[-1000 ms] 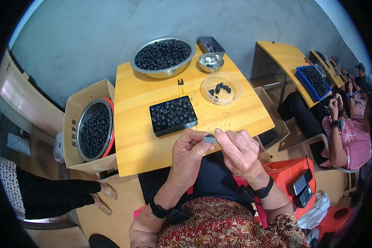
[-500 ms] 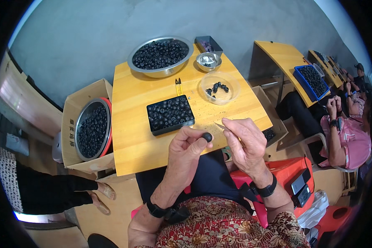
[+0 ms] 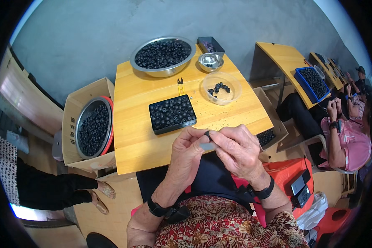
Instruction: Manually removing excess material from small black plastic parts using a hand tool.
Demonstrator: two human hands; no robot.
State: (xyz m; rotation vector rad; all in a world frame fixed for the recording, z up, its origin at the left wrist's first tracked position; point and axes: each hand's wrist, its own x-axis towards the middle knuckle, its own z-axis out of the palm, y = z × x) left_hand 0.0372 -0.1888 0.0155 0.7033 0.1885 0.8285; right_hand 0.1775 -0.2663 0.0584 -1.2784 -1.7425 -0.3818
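My left hand (image 3: 189,151) is closed in a pinch on a small round black part (image 3: 207,134), mostly covered by fingers. My right hand (image 3: 239,151) meets it there, closed on a thin, flat, pale-grey tool (image 3: 208,146) whose exact kind I cannot make out. Both hands are just over the near edge of the yellow table (image 3: 132,140). Beyond them, a black rectangular box (image 3: 173,131) is full of similar black parts with holes. Yellow-handled snips (image 3: 180,87) lie behind that box. A clear round tub (image 3: 234,96) to its right holds several black pieces.
A large steel bowl (image 3: 165,73) of black parts stands at the back, beside a small steel bowl (image 3: 215,68) and a grey bin (image 3: 219,51). Left of the table, a carton (image 3: 70,124) holds another filled basin (image 3: 83,151). Someone in pink (image 3: 355,142) sits at the right; another person's legs (image 3: 53,188) show left.
My right hand has moved left to meet my left hand. The tool, earlier apart with its pointed tip showing, is now at the black part, and the fingers of both hands nearly touch.
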